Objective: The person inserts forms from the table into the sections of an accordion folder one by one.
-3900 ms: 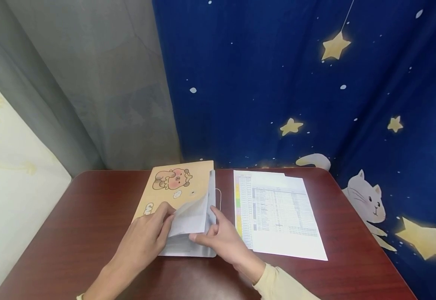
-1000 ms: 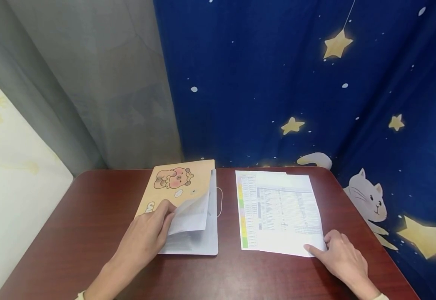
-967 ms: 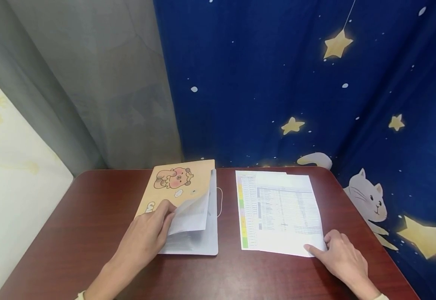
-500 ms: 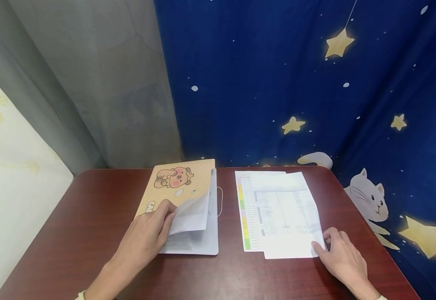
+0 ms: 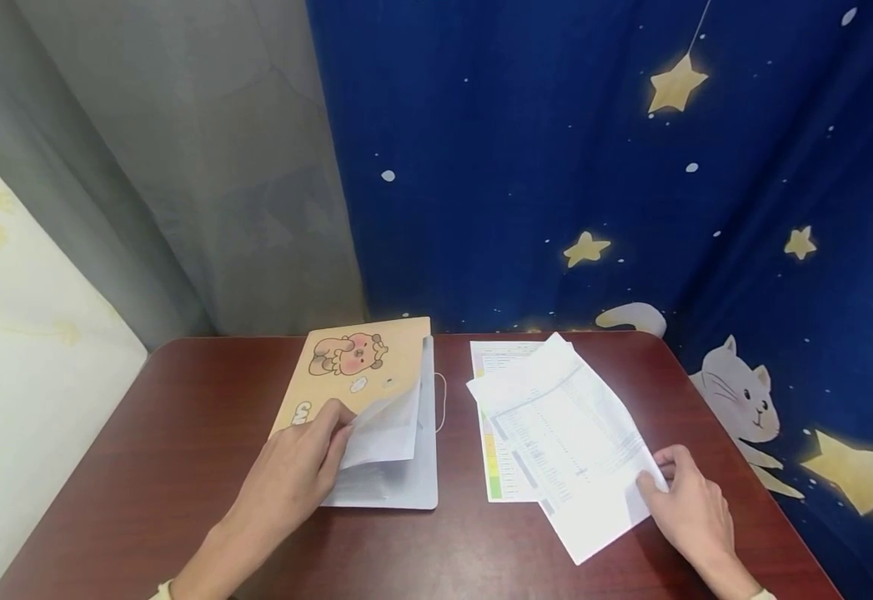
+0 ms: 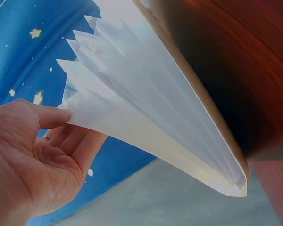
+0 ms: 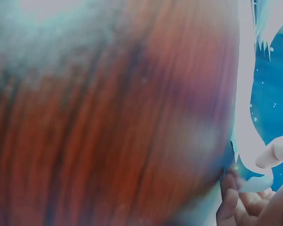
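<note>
In the head view a tan expanding file folder (image 5: 361, 358) with a cartoon bear lies left of centre. My left hand (image 5: 293, 471) pinches its cover and lifts the near right corner. Pleated translucent pockets (image 6: 137, 89) fan out below the thumb in the left wrist view. On the right, my right hand (image 5: 691, 508) pinches the edge of a printed sheet (image 5: 579, 458) between thumb and fingers. That sheet is turned at a slant and bows upward. It partly covers a second sheet (image 5: 493, 467) with coloured cells down its left side.
Everything lies on a dark red wooden table (image 5: 196, 417). A thin elastic cord (image 5: 445, 404) loops out from the folder's right side. Behind the table hang a grey curtain (image 5: 256, 208) and a blue star-patterned curtain (image 5: 481, 167).
The right hand left the folder and took hold of the top printed sheet. The sheet has since swung to a slant, its near edge coming forward. The left hand keeps its hold on the cover.
</note>
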